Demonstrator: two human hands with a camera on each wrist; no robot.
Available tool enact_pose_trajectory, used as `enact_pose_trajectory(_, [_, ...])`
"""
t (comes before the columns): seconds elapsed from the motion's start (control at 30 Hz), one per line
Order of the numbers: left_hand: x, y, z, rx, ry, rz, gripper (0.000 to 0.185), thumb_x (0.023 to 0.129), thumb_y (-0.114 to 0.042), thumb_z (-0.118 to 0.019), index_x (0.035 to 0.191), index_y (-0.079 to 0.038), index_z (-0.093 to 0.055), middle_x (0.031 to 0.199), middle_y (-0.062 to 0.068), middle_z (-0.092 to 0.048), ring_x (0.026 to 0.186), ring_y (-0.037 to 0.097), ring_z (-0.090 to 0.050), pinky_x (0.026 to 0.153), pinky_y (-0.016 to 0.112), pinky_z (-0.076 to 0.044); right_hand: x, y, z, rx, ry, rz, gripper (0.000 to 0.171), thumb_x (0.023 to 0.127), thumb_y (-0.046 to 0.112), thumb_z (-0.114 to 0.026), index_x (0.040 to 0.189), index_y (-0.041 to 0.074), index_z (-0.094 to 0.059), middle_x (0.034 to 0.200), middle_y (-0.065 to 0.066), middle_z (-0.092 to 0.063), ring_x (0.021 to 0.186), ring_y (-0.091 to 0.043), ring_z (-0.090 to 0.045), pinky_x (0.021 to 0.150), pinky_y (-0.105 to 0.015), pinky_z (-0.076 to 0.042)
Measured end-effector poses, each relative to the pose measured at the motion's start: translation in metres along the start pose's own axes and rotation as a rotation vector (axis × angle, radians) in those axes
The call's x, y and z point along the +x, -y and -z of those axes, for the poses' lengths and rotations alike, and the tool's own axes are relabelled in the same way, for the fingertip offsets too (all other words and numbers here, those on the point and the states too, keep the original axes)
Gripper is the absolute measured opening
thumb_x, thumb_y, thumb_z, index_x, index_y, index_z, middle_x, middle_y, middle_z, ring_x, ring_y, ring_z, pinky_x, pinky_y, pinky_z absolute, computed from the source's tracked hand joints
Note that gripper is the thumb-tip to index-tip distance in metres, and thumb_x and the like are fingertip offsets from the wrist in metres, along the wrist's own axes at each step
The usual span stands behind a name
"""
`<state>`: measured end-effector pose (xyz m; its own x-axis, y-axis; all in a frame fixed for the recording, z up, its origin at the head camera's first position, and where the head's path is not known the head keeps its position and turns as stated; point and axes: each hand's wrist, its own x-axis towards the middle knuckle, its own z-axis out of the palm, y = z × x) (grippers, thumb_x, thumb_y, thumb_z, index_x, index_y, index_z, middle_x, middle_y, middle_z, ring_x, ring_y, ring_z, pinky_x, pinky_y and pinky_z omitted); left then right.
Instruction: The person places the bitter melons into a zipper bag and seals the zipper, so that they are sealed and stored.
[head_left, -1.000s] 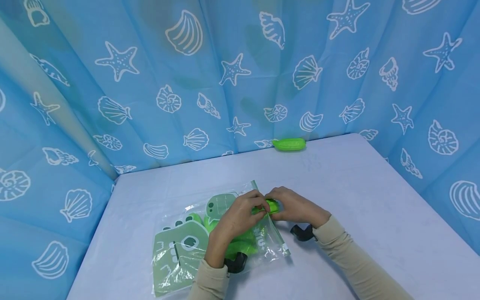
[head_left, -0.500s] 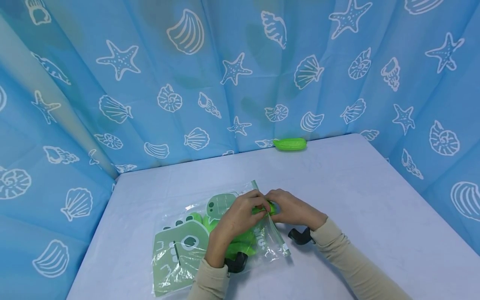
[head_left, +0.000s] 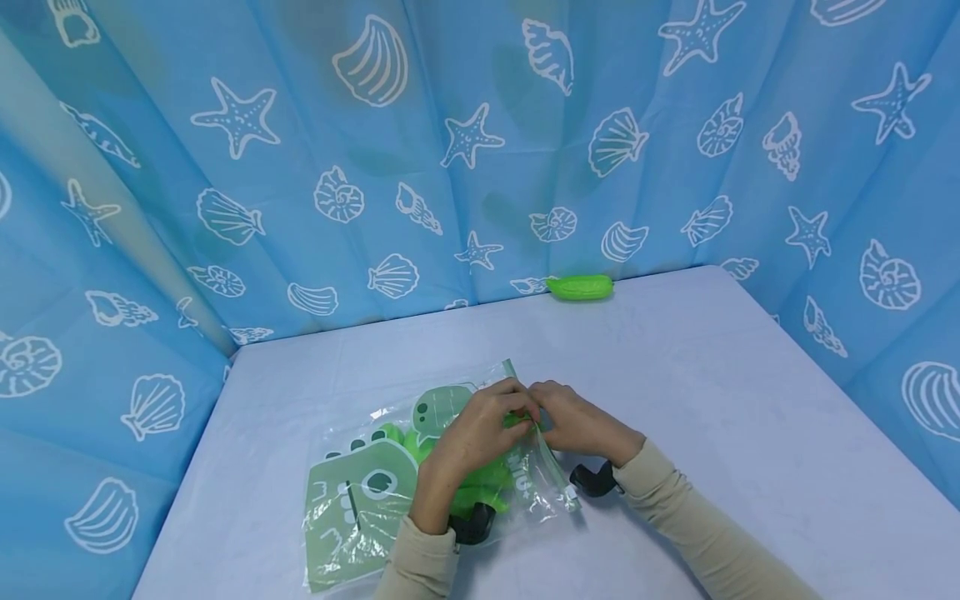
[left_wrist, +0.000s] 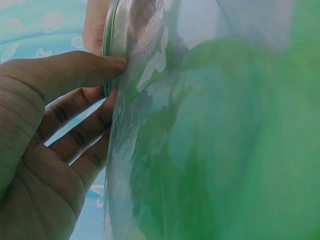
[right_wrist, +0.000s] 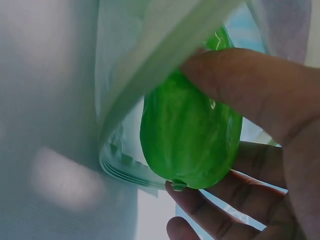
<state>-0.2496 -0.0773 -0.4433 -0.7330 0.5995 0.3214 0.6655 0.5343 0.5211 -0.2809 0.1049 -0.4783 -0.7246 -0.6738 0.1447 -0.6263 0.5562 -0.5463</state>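
A clear zip bag (head_left: 360, 508) with a green dinosaur print lies on the table, green things (left_wrist: 200, 160) showing through its plastic. My left hand (head_left: 480, 429) pinches the green zip edge (left_wrist: 112, 40) between thumb and fingers, holding the mouth apart. My right hand (head_left: 581, 421) is at that mouth. In the right wrist view its thumb and fingers grip a plump, glossy green toy vegetable (right_wrist: 187, 135) with ribbed sides and a small nub on its end. The toy sits within the bag's opening; the hands hide it in the head view.
A long green toy vegetable (head_left: 580, 287) lies at the table's back edge, against the blue shell-print curtain (head_left: 420, 150). White cloth covers the table (head_left: 720, 392). A black wrist mount (head_left: 592, 479) is worn on the right arm, another (head_left: 472, 525) on the left.
My right hand has moved left to the bag's mouth, taking the green toy vegetable inward until it is hidden in the head view. My left hand stays in place on the zip edge.
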Motion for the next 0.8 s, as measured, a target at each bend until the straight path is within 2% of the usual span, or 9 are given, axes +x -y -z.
enact_pose_trajectory(0.2, [-0.0002, 0.0001, -0.0001, 0.001, 0.005, 0.005, 0.006, 0.083, -0.009, -0.066, 0.086, -0.014, -0.067, 0.099, -0.007, -0.056, 0.085, 0.008, -0.058, 0.075, 0.017, -0.047, 0.0011, 0.0013, -0.0016, 0.017, 0.005, -0.025, 0.027, 0.081, 0.025, -0.07, 0.104, 0.021, -0.057, 0.095, 0.009, -0.052, 0.087, -0.011, -0.047, 0.071, -0.03, -0.043])
enact_pose_trajectory(0.43, [0.0005, -0.0005, 0.0015, 0.011, 0.009, 0.019, 0.006, 0.084, -0.01, -0.066, 0.087, -0.015, -0.067, 0.098, -0.008, -0.055, 0.083, 0.008, -0.057, 0.074, 0.02, -0.048, -0.0008, 0.0036, 0.0022, 0.038, -0.013, -0.001, 0.033, 0.081, 0.025, -0.07, 0.11, 0.02, -0.056, 0.104, 0.007, -0.054, 0.095, -0.012, -0.049, 0.077, -0.033, -0.045])
enact_pose_trajectory(0.67, [0.0002, 0.0011, 0.0019, -0.007, 0.002, 0.023, 0.007, 0.084, -0.009, -0.066, 0.087, -0.015, -0.067, 0.097, -0.009, -0.055, 0.084, 0.006, -0.057, 0.075, 0.018, -0.048, -0.0005, 0.0033, 0.0019, 0.106, 0.004, -0.018, 0.026, 0.083, 0.021, -0.068, 0.107, 0.021, -0.057, 0.1, 0.01, -0.055, 0.086, -0.009, -0.05, 0.072, -0.03, -0.045])
enact_pose_trajectory(0.8, [-0.0001, 0.0011, 0.0021, -0.016, -0.006, 0.015, 0.007, 0.083, -0.009, -0.067, 0.087, -0.015, -0.067, 0.097, -0.008, -0.055, 0.085, 0.006, -0.057, 0.075, 0.019, -0.048, -0.0019, 0.0006, 0.0022, 0.101, -0.007, 0.0, 0.029, 0.084, 0.025, -0.067, 0.111, 0.023, -0.056, 0.105, 0.01, -0.055, 0.092, -0.01, -0.051, 0.075, -0.032, -0.046])
